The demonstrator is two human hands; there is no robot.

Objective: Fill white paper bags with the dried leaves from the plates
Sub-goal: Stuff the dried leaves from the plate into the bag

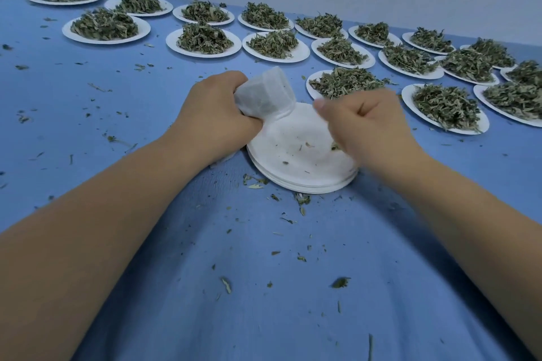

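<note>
With the white paper bag [264,94] squeezed in the curled fingers of the left hand [217,114], any leaves held in the curled right hand [366,123] could be spilled onto the tabletop [264,287].

The left forearm [102,214] and right forearm [469,214] are stretched forward, bare, and drawn toward each other at the wrists. The left hand [217,108] is closed round a bag [264,94], which is gripped by the curled fingers and stands out beyond the knuckles. The right hand [369,123], just beside it, is blurred; its fingers are curled into a fist, with the thumb pointed toward the left hand.
</note>
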